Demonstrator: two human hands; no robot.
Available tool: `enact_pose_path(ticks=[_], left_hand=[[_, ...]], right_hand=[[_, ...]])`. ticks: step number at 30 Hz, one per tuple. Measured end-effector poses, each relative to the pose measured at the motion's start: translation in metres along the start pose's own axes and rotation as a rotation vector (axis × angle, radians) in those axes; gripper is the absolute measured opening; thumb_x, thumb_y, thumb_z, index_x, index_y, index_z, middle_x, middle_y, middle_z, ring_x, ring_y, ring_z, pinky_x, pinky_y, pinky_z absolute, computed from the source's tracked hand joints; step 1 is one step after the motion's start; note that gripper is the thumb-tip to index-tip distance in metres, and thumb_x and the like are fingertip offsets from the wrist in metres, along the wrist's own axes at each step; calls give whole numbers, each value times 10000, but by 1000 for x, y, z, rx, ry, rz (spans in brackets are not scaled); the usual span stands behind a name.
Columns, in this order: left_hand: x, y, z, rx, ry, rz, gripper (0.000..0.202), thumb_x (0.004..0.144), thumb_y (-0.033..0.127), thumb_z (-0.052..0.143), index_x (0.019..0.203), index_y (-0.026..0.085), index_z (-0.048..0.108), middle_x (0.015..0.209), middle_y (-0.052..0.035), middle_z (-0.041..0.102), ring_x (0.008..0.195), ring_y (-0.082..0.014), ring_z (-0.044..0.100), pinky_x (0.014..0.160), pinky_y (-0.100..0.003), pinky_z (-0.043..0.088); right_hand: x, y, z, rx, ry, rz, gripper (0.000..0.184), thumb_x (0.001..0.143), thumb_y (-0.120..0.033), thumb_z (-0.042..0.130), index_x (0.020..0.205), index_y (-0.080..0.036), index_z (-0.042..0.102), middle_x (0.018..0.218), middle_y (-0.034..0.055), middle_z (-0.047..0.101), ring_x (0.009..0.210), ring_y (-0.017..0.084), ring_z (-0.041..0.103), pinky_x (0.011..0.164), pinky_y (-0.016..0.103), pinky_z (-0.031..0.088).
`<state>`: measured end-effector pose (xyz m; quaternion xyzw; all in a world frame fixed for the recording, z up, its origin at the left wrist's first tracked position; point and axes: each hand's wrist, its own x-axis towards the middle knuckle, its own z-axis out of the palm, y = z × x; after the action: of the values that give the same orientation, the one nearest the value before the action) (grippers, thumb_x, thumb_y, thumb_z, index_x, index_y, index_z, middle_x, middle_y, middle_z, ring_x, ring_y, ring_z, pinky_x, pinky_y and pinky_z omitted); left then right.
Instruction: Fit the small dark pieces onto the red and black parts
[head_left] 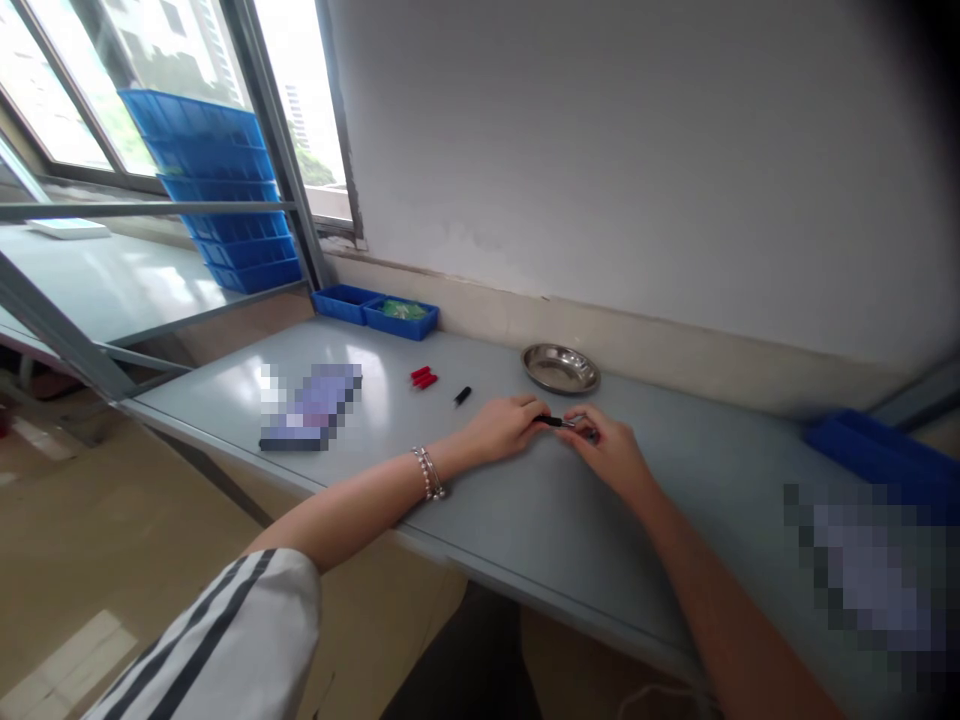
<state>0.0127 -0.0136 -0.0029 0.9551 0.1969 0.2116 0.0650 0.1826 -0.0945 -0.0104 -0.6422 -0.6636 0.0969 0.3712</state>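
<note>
Both hands meet over the grey table [525, 510], just in front of a round metal dish [561, 368]. My left hand [504, 427], a beaded bracelet on its wrist, pinches one end of a small black pen-like part [550, 421]. My right hand [611, 448] is closed around the other end, where a bit of silver metal shows. The part is held low over the tabletop. Left of the hands lie a loose black cap-like piece [462, 396] and two small red pieces [423, 377].
Two shallow blue trays [375, 310] sit at the table's back left, one holding green items. A stack of blue crates [217, 190] stands by the window. A blurred flat object [311, 407] lies at the left; another blue tray [877, 450] is at the right.
</note>
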Motion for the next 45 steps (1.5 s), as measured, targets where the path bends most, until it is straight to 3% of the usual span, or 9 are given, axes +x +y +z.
enact_pose_path(ticks=[3, 8, 15, 24, 34, 45], left_hand=[[0, 0, 0, 4, 4, 7, 255, 891, 321, 362, 998, 156, 525, 950, -63, 590, 795, -148, 563, 668, -238, 410], [0, 2, 0, 26, -12, 36, 253, 890, 312, 367, 996, 155, 534, 910, -58, 594, 768, -146, 565, 645, -232, 405], [1, 0, 3, 31, 24, 32, 256, 891, 311, 366, 997, 152, 535, 928, -62, 599, 772, -147, 568, 642, -229, 407], [1, 0, 2, 46, 19, 57, 265, 893, 308, 363, 995, 144, 545, 887, -62, 604, 765, -149, 570, 646, -229, 409], [2, 0, -1, 77, -46, 44, 256, 887, 276, 371, 972, 146, 574, 809, -58, 607, 713, -158, 574, 602, -236, 394], [2, 2, -2, 52, -92, 28, 213, 871, 211, 388, 946, 134, 571, 823, -65, 615, 722, -154, 576, 619, -234, 401]], right_hand=[[0, 0, 0, 10, -9, -44, 188, 781, -368, 448, 778, -210, 550, 659, 15, 634, 627, 142, 572, 616, 240, 405], [0, 0, -1, -82, -27, -84, 333, 834, -387, 350, 614, -196, 510, 561, 2, 569, 536, 122, 506, 561, 235, 371], [0, 5, 2, -38, 2, -109, 186, 779, -347, 477, 822, -194, 574, 676, 13, 622, 610, 137, 548, 599, 243, 407], [1, 4, 1, -209, -8, -249, 256, 834, -314, 380, 721, -188, 572, 644, 33, 597, 635, 155, 534, 602, 254, 381], [-1, 3, 1, -238, 17, -256, 199, 808, -290, 437, 682, -195, 558, 625, 16, 614, 558, 133, 534, 549, 230, 358], [0, 9, 3, -415, -17, -323, 220, 835, -277, 379, 702, -202, 538, 635, 31, 601, 578, 148, 534, 523, 239, 322]])
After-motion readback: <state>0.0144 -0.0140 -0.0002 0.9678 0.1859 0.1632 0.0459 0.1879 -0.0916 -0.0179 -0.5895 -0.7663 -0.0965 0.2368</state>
